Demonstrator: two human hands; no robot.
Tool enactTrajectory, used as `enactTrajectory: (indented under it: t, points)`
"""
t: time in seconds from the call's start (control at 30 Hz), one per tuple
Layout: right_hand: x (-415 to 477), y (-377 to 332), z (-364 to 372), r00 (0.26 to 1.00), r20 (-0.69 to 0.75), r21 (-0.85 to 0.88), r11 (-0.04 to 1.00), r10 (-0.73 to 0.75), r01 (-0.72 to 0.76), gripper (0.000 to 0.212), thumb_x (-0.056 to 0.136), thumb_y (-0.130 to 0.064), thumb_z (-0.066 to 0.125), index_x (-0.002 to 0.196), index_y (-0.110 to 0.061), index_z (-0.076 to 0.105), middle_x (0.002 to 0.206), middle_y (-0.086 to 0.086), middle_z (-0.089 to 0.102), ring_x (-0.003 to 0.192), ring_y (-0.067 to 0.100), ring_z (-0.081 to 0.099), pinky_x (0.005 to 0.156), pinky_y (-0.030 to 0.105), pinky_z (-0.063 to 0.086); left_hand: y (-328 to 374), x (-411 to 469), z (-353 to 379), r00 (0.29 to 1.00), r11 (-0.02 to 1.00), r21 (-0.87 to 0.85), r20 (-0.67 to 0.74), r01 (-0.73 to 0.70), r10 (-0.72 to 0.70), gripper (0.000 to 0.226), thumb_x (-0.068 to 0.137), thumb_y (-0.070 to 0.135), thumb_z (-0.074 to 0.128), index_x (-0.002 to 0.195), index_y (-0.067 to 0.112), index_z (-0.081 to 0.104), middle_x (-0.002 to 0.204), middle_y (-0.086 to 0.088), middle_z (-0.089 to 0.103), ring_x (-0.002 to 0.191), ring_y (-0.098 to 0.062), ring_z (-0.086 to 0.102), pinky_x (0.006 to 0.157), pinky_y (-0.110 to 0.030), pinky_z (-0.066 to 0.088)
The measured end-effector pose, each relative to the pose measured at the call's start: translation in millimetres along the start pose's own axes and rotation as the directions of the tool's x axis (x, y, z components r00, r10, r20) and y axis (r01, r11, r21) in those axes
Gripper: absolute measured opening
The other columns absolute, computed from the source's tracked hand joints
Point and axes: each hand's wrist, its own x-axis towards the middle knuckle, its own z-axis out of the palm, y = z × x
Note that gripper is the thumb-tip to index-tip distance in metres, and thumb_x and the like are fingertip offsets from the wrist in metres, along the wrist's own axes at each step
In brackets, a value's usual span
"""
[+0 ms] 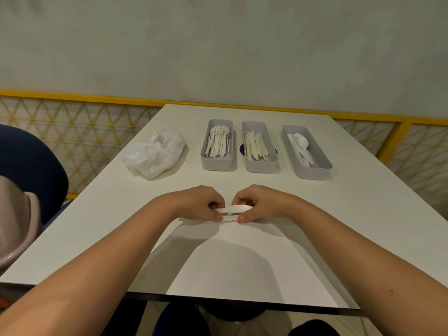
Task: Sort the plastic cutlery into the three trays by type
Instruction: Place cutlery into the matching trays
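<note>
Left hand (201, 204): fingers curled, it pinches the left end of a small bundle of white cutlery (234, 209), low on the counter (242, 263).
Right hand (261, 204): fingers curled, it pinches the right end of the same bundle; the thumb tips of the two hands are near each other.
Cutlery: it lies across between the two hands. Which type the pieces are, I cannot tell.
Fork tray (218, 166): beyond the hands, left in the row, forks (218, 144) inside.
Knife tray (261, 167): middle, just beside the fork tray, knives (255, 147) inside.
Spoon tray (314, 173): right, spoons (301, 146) inside.
Purple spot (242, 149): on the counter, partly hidden by the knife tray.
Bag (154, 154): white plastic, knotted, left of the fork tray, beyond the left hand.
Chair (29, 161): dark blue, left of the counter.
Railing (97, 98): yellow, behind the counter.
</note>
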Motion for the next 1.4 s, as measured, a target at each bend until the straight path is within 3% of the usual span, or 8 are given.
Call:
enactTrajectory:
  t: [0.13, 0.3, 0.63, 0.83, 1.07, 1.17, 1.27, 1.4]
  points:
    - [-4, 14, -9, 0.999, 0.027, 0.276, 0.960, 0.030, -0.037, 0.004, 0.088, -0.004, 0.062, 0.087, -0.009, 0.062, 0.065, 0.005, 0.058, 0.053, 0.012, 0.052, 0.048, 0.017, 0.042, -10, -1, -1, 0.995, 0.975, -0.223, -0.100, 0.005, -0.028, 0.029, 0.091, 0.026, 0.059, 0.063, 0.021, 0.053, 0.058, 0.007, 0.040, 0.054, -0.008, 0.034, 0.052, -0.015, 0.027]
    - [-5, 19, -13, 0.977, -0.201, 0.592, 0.803, 0.067, 0.066, 0.019, 0.082, 0.008, 0.064, 0.094, -0.006, 0.059, 0.065, 0.009, 0.060, 0.048, 0.010, 0.061, 0.050, 0.019, 0.051, -16, 2, 3, 0.991, 0.762, -0.648, -0.102, 0.003, -0.090, 0.021, 0.096, 0.023, 0.050, 0.087, 0.006, 0.058, 0.079, -0.007, 0.067, 0.062, -0.015, 0.058, 0.056, -0.023, 0.044]
    - [5, 16, -24, 0.865, -0.429, 0.806, 0.541, 0.259, 0.238, 0.025, 0.081, 0.004, 0.067, 0.099, -0.008, 0.054, 0.068, 0.009, 0.052, 0.044, 0.009, 0.051, 0.047, 0.017, 0.047, 1, 16, 0, 0.985, 0.521, -0.852, -0.126, -0.046, -0.119, 0.020, 0.101, 0.022, 0.040, 0.098, 0.007, 0.053, 0.072, -0.008, 0.059, 0.046, -0.013, 0.040, 0.046, -0.023, 0.034]
    - [20, 2, -16, 0.809, -0.509, 0.761, 0.593, 0.294, 0.263, 0.024, 0.088, 0.000, 0.060, 0.111, -0.003, 0.055, 0.074, 0.003, 0.059, 0.058, 0.009, 0.055, 0.054, 0.018, 0.045, 22, 35, -2, 0.988, 0.343, -0.937, -0.110, -0.066, -0.111, 0.018, 0.101, 0.014, 0.038, 0.094, 0.007, 0.054, 0.063, -0.001, 0.048, 0.048, -0.011, 0.040, 0.045, -0.021, 0.038]
    - [21, -14, -8, 0.963, -0.202, 0.879, 0.467, 0.178, 0.098, 0.028, 0.101, -0.027, 0.038, 0.128, -0.021, 0.045, 0.086, 0.008, 0.061, 0.068, 0.024, 0.064, 0.068, 0.039, 0.057, 38, 59, -18, 0.941, -0.005, -0.977, -0.205, -0.214, -0.270, 0.023, 0.101, 0.008, 0.033, 0.088, 0.007, 0.053, 0.080, -0.008, 0.056, 0.074, -0.017, 0.056, 0.069, -0.030, 0.051]
    - [19, -12, -12, 0.954, -0.241, 0.813, 0.574, 0.177, 0.100, 0.028, 0.101, -0.014, 0.038, 0.128, -0.019, 0.043, 0.080, 0.010, 0.059, 0.055, 0.016, 0.055, 0.051, 0.025, 0.048, 38, 72, -24, 0.896, 0.109, -0.967, -0.256, -0.232, -0.362, 0.021, 0.100, 0.009, 0.037, 0.085, 0.009, 0.051, 0.077, -0.006, 0.054, 0.067, -0.019, 0.051, 0.053, -0.025, 0.044]
    - [21, -4, -21, 0.928, -0.312, 0.728, 0.678, 0.201, 0.098, 0.019, 0.100, -0.011, 0.037, 0.101, -0.015, 0.055, 0.069, 0.004, 0.053, 0.046, 0.009, 0.042, 0.044, 0.019, 0.033, 36, 86, -25, 0.859, 0.276, -0.930, -0.337, -0.241, -0.386, 0.020, 0.098, 0.011, 0.044, 0.081, 0.011, 0.056, 0.079, -0.006, 0.059, 0.080, -0.024, 0.054, 0.075, -0.031, 0.043]
    - [32, 6, -46, 0.876, -0.381, 0.690, 0.722, 0.295, 0.057, 0.030, 0.100, -0.008, 0.036, 0.074, -0.016, 0.049, 0.062, 0.002, 0.044, 0.046, 0.010, 0.032, 0.041, 0.018, 0.026, 35, 102, -34, 0.849, 0.477, -0.851, -0.407, -0.220, -0.335, 0.021, 0.099, 0.019, 0.043, 0.090, 0.011, 0.060, 0.083, -0.003, 0.059, 0.075, -0.014, 0.053, 0.073, -0.024, 0.041]
